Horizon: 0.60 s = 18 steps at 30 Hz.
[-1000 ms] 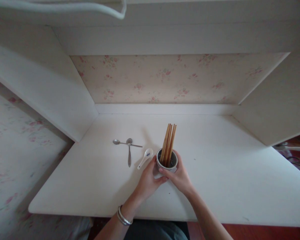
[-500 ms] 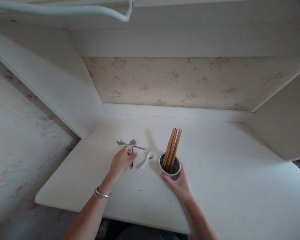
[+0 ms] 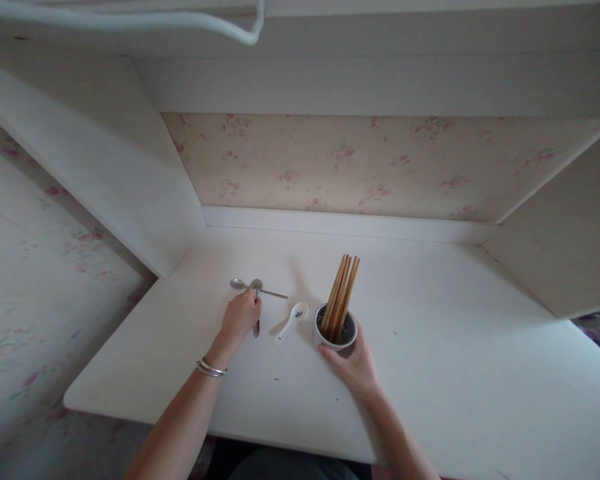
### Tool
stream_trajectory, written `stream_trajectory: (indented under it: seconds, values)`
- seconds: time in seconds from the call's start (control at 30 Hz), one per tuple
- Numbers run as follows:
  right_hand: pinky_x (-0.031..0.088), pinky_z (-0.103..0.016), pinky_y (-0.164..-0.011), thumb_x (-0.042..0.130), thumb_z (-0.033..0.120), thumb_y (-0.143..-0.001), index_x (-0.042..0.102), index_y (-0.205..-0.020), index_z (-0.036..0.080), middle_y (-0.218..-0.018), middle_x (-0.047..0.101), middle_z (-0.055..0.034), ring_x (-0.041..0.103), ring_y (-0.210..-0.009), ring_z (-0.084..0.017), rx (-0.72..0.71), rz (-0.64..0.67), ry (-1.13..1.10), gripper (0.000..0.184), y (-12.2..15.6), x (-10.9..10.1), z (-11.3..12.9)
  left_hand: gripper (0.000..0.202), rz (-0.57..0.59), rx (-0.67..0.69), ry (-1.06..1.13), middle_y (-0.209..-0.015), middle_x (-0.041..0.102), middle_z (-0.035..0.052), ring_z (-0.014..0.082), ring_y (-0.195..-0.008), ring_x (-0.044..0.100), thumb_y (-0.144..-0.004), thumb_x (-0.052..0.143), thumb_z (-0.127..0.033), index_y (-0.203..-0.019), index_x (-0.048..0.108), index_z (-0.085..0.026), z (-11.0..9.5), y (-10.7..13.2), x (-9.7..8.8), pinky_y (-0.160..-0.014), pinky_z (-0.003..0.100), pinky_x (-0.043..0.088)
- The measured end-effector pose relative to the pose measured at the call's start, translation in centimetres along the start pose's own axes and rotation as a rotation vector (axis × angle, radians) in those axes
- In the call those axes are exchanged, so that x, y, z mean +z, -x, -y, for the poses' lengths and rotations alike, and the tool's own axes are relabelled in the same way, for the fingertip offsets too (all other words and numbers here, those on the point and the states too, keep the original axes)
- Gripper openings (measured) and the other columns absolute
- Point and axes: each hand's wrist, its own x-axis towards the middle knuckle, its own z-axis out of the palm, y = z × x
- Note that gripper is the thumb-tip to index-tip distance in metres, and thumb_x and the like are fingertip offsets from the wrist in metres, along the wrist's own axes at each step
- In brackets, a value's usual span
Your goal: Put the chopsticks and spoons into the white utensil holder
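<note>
Left-hand grip: my left hand (image 3: 241, 317) is reaching over the metal spoon (image 3: 257, 285), and its fingers (image 3: 254, 303) are curling together, pinching the handle by its middle. The thumb contact is hiding beneath the hand, so I cannot tell how firmly they are pressing. For a secure hold, I judge that the thumb should be opposing the fingers across the handle's flat faces, with the wrist staying low. Any raising is calling for a straight upward path, so that the crossing second metal spoon (image 3: 275, 294) is not being dragged.

Right-hand support: my right hand (image 3: 352, 365) is wrapping the near right wall of the cup (image 3: 324, 343), steadying it. Its base is hiding from view.

Orientation: the metal spoon is lying on the counter (image 3: 430, 373), left of the white ceramic spoon (image 3: 298, 312). Its bowl is pointing away from me and its handle end towards me; its long axis is running near to far. The second metal spoon is lying crosswise, bowl leftward. The ceramic spoon is pointing its bowl away and rightward. The chopsticks (image 3: 339, 297) are standing in the cup, leaning away and slightly right.
</note>
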Motion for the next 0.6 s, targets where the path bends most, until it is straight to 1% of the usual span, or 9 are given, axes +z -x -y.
stream_trajectory:
  seconds: [0.13,0.2,0.27,0.33,0.4,0.47,0.53,0.6]
  values:
    - [0.043,-0.054,-0.103,0.083,0.037,-0.065,0.043,-0.135,0.025,-0.127,0.062,-0.0103,0.058,-0.118,-0.032,0.002,-0.001,0.021,0.082,0.1,0.0,0.2,0.02,-0.007,-0.016,-0.015,-0.09,0.072,0.0128,0.0234,-0.086,0.068,-0.09,0.041,-0.019,-0.099,0.059,-0.014,0.0,0.1,-0.3,-0.073,0.029,0.044]
    - [0.043,-0.054,-0.103,0.083,0.037,-0.064,0.043,-0.136,0.025,-0.128,0.062,-0.0106,0.057,-0.119,-0.033,-0.004,-0.003,0.008,0.083,0.1,0.1,0.1,0.02,-0.012,-0.021,-0.015,-0.089,0.071,0.0126,0.0237,-0.085,0.068,-0.089,0.043,-0.018,-0.102,0.057,-0.014,0.3,0.2,-0.5,-0.073,0.029,0.043]
    - [0.043,-0.055,-0.102,0.083,0.037,-0.064,0.043,-0.136,0.024,-0.129,0.062,-0.0105,0.057,-0.12,-0.033,-0.006,-0.002,-0.012,0.083,0.1,0.1,0.0,0.017,-0.008,-0.036,0.015,-0.088,0.071,0.0113,0.0242,-0.084,0.068,-0.087,0.046,-0.019,-0.1,0.056,-0.015,0.8,0.3,-0.7,-0.071,0.029,0.043]
    - [0.044,-0.056,-0.101,0.083,0.037,-0.064,0.044,-0.135,0.024,-0.128,0.062,-0.0106,0.057,-0.12,-0.033,-0.009,-0.007,-0.037,0.083,0.1,0.2,-0.1,0.012,-0.004,-0.064,0.103,-0.087,0.072,0.0091,0.0233,-0.083,0.069,-0.086,0.048,-0.021,-0.095,0.055,-0.017,1.5,0.6,-0.7,-0.069,0.028,0.043]
    - [0.046,-0.056,-0.099,0.083,0.037,-0.063,0.046,-0.134,0.024,-0.126,0.064,-0.0108,0.057,-0.119,-0.034,-0.013,-0.014,-0.061,0.081,0.1,0.3,-0.2,0.014,-0.018,-0.082,0.277,-0.087,0.072,0.0062,0.0208,-0.08,0.069,-0.086,0.05,-0.024,-0.098,0.053,-0.019,2.1,1.3,-0.8,-0.067,0.027,0.044]
    - [0.048,-0.055,-0.097,0.083,0.038,-0.063,0.048,-0.133,0.025,-0.124,0.065,-0.0109,0.058,-0.118,-0.034,-0.024,-0.019,-0.085,0.08,0.1,0.4,-0.1,0.026,-0.049,-0.075,0.536,-0.087,0.073,0.0041,0.0185,-0.074,0.069,-0.086,0.053,-0.029,-0.11,0.047,-0.019,2.3,2.3,-1.0,-0.066,0.027,0.047]
    - [0.05,-0.054,-0.095,0.083,0.039,-0.063,0.049,-0.132,0.026,-0.123,0.066,-0.0106,0.059,-0.116,-0.034,-0.036,-0.025,-0.099,0.079,0.1,0.5,0.0,0.043,-0.075,-0.048,0.812,-0.088,0.073,0.0039,0.0179,-0.071,0.07,-0.085,0.058,-0.036,-0.119,0.039,-0.018,1.7,3.6,-1.8,-0.066,0.028,0.051]
    - [0.051,-0.054,-0.093,0.083,0.04,-0.063,0.049,-0.132,0.026,-0.121,0.066,-0.01,0.06,-0.115,-0.035,-0.045,-0.04,-0.107,0.078,0.1,0.5,0.0,0.052,-0.094,-0.02,1.008,-0.089,0.073,0.0045,0.0181,-0.073,0.07,-0.082,0.063,-0.041,-0.121,0.037,-0.018,0.5,4.8,-3.0,-0.067,0.029,0.054]
